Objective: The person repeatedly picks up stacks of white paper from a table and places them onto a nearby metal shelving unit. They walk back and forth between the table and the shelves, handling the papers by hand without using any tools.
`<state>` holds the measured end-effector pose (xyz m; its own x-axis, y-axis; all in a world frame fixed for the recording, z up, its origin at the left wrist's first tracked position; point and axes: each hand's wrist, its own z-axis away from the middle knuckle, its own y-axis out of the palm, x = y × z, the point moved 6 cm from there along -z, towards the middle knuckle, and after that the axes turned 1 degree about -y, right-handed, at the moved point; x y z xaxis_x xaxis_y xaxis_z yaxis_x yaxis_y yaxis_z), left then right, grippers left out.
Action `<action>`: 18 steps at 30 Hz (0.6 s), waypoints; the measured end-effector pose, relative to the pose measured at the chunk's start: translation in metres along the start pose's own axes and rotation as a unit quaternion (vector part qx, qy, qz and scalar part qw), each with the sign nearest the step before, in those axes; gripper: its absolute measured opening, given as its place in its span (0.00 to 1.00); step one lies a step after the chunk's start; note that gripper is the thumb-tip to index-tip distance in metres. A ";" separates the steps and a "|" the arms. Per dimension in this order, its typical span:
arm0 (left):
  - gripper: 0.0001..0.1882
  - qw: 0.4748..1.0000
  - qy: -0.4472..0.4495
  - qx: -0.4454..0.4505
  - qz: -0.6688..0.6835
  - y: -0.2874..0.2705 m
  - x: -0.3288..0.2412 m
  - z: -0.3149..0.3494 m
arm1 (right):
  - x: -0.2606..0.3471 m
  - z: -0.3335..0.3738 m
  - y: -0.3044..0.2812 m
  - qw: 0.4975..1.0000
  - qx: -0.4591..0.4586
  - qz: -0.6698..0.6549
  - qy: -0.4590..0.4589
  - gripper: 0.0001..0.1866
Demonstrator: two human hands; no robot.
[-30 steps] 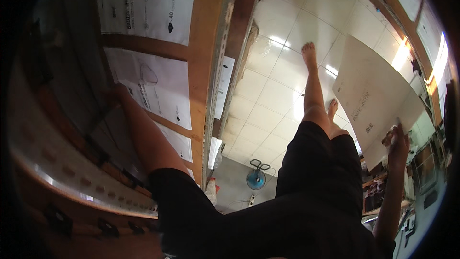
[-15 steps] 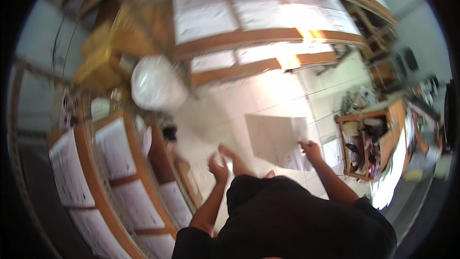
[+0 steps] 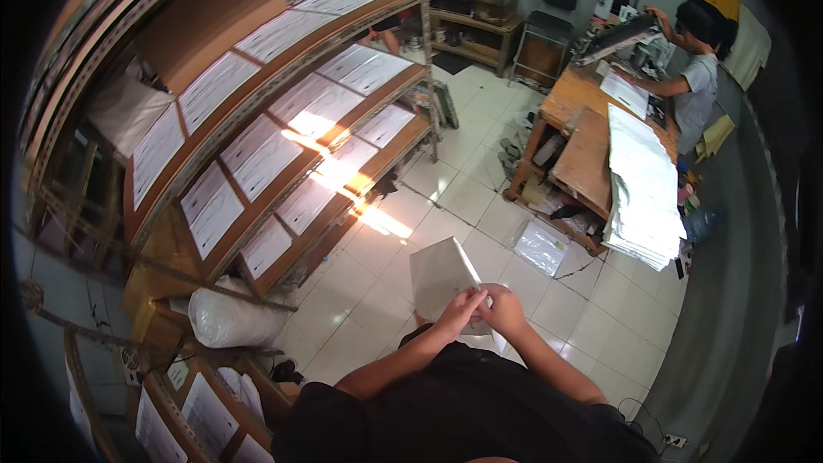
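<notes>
Left hand [image 3: 460, 309] has joined right hand [image 3: 506, 309] at the pale rectangular paper-like sheet [image 3: 439, 276]. Both grip it, sharing support

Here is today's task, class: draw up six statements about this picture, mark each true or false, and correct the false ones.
1. The left hand and right hand are together at the sheet. True.
2. The sheet lies flat on the floor. False: the right hand holds it up.
3. Papers lie on the shelves. True.
4. The white roll is beside the bench. False: it is near the shelves, at the picture's left.
5. A person in grey is at the bench. True.
6. The chair is white. False: it is black.
</notes>
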<state>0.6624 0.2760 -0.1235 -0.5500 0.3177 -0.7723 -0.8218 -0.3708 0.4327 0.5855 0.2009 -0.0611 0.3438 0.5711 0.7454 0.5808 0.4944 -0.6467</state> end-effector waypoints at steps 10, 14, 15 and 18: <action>0.10 0.987 0.076 -0.140 0.031 0.014 -0.039 -0.145 | -0.038 -0.055 -0.083 0.995 -0.045 -0.013 -0.085 0.14; 0.08 0.985 0.098 -0.124 0.066 -0.009 -0.063 -0.221 | -0.100 -0.079 -0.122 0.993 -0.112 0.026 0.005 0.07; 0.08 0.985 0.094 -0.107 0.096 -0.012 -0.070 -0.231 | -0.125 -0.080 -0.128 0.988 -0.117 0.000 0.097 0.07; 0.06 0.979 0.042 -0.116 0.164 -0.009 -0.093 -0.261 | -0.209 -0.058 -0.140 0.959 -0.132 0.010 0.252 0.08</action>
<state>0.7600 0.0221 -0.1770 -0.7566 0.0791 -0.6491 -0.5414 -0.6325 0.5540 0.4752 -0.0255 -0.1168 0.6319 0.1565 0.7591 0.7134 0.2653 -0.6486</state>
